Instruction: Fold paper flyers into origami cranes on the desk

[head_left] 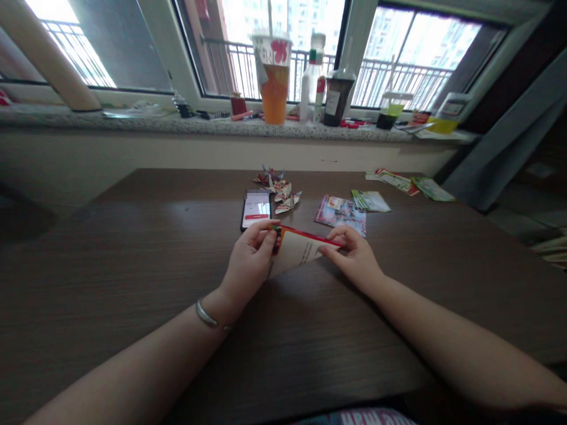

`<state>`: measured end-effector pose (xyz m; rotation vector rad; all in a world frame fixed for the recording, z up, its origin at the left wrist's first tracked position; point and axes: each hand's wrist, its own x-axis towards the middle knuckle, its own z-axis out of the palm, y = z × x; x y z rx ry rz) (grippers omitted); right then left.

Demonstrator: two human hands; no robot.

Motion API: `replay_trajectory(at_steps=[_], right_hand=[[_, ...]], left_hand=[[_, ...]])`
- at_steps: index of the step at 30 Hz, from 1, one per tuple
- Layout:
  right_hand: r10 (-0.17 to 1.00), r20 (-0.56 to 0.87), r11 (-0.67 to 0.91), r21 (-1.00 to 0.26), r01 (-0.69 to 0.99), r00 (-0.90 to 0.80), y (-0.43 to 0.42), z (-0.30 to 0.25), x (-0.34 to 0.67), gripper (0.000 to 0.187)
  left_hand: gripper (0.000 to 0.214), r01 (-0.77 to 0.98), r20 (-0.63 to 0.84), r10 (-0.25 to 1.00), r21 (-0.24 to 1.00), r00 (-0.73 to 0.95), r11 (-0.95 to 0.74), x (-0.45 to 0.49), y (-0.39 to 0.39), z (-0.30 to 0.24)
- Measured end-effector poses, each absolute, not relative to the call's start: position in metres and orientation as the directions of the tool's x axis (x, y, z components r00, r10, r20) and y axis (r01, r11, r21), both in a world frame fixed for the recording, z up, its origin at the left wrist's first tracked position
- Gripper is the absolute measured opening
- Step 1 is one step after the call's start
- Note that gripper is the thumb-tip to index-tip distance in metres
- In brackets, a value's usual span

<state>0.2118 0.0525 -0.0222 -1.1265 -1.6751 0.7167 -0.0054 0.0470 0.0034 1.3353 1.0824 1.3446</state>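
Observation:
A sheet of printed paper (297, 250), white with a red and orange edge along its top, is held up between both hands above the table. My left hand (253, 254) pinches its left end between thumb and fingers. At the right end, my right hand (352, 255) grips a corner, thumb below the red edge. A phone (257, 208) with a lit screen lies just beyond my left hand. Several folded paper pieces (283, 192) sit beside it. Beyond my right hand rests a pink and blue printed sheet or packet (340, 213).
Green and white papers (371, 200) lie farther right, with red and green strips (398, 182) near the far edge of the brown table (155, 265). On the granite sill (199, 125) stand a tall orange drink cup (274, 88), clear bottles (309, 85) and a dark drink cup (337, 97).

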Motion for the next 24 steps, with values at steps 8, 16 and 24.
replay_trajectory(at_steps=[8, 16, 24], right_hand=[[0.909, 0.387, 0.413, -0.789, 0.454, -0.155, 0.056, -0.019, 0.212, 0.019], [0.885, 0.357, 0.465, -0.684, 0.562, -0.298, 0.045, -0.006, 0.202, 0.014], [0.949, 0.286, 0.315, -0.87, 0.379, -0.132, 0.056, -0.018, 0.208, 0.018]], left_hand=[[0.032, -0.029, 0.164, 0.984, 0.986, 0.069, -0.162, -0.005, 0.048, 0.001], [0.028, 0.034, 0.25, 0.947, 0.965, 0.201, -0.262, -0.004, 0.039, 0.0], [0.027, 0.224, 0.234, 0.942, 0.931, 0.241, -0.288, -0.01, 0.047, -0.002]])
